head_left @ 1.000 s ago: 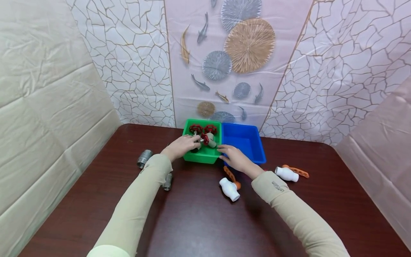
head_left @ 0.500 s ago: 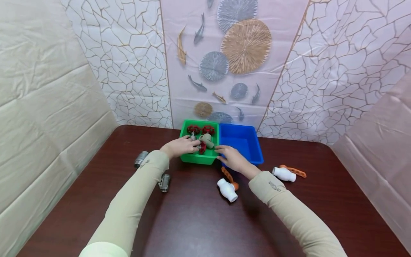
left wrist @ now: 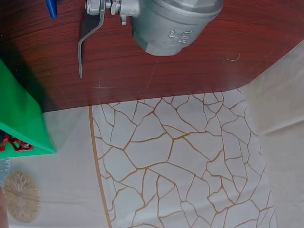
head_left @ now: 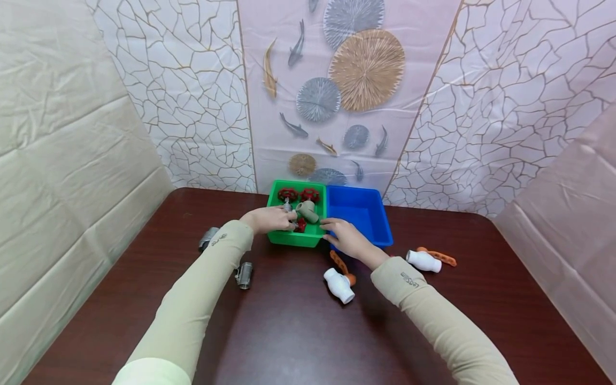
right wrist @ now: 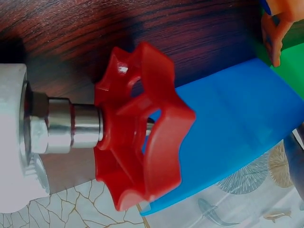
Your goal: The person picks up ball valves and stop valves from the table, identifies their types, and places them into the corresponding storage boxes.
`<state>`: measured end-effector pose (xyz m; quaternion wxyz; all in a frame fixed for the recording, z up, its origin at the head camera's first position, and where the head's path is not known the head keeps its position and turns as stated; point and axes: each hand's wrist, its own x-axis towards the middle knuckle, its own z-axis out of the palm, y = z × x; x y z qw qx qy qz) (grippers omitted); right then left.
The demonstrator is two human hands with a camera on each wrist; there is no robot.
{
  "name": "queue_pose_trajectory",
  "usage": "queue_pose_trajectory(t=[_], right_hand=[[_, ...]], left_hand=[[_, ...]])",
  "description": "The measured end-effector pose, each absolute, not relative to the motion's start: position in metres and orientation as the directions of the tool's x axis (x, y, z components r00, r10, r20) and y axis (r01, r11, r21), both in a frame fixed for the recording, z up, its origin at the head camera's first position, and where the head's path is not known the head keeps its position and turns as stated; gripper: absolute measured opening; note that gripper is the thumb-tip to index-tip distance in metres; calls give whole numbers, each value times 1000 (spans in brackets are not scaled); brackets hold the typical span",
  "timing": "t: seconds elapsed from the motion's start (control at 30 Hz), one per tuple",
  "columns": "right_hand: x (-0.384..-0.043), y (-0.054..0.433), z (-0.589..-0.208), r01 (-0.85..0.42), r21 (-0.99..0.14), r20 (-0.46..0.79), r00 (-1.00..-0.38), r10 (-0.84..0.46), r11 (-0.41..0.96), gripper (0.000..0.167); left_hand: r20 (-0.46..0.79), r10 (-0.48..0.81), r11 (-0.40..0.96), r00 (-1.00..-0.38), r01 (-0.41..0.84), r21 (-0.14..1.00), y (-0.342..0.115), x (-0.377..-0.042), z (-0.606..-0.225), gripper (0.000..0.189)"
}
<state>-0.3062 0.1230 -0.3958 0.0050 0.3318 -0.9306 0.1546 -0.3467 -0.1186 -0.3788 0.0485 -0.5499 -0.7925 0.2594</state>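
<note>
My left hand [head_left: 271, 220] reaches into the green bin [head_left: 295, 239] and grips a valve with a red handwheel [head_left: 301, 225]; its body is mostly hidden under the fingers. In the same bin lie two more red handwheels [head_left: 287, 194] and a grey-beige pipe fitting [head_left: 308, 211]. My right hand [head_left: 347, 236] rests its extended fingertips at the rim between the green bin and the blue bin [head_left: 361, 214]. The right wrist view shows a white valve with a red handwheel [right wrist: 142, 126] close up; in the head view the forearm nearly covers it.
White valves with orange levers lie on the table, one [head_left: 339, 286] in front of the bins, another [head_left: 424, 261] to the right. Metal ball valves [head_left: 244, 275] stand by the left forearm, one [left wrist: 173, 23] close to the left wrist camera. A patterned cloth wall [head_left: 202, 107] rises behind.
My left hand has lowered the red-wheeled valve toward the front of the green bin. The pipe fitting has shifted and lies turned. My right hand has stayed at the rim.
</note>
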Motion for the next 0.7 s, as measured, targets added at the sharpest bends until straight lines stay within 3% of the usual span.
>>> queue_pose_trajectory(t=[0.43,0.7], right_hand=[[-307,123,-396,-609,-280,111,-788,-605,742,34],[-307,123,-397,-609,-291,105,-787,-608,738,34]], left_hand=[[-217,890,247,-400,825,-508,-124,-347,-379,22],[-161,923,209,-350,805,-555,-131,-345,-383,23]])
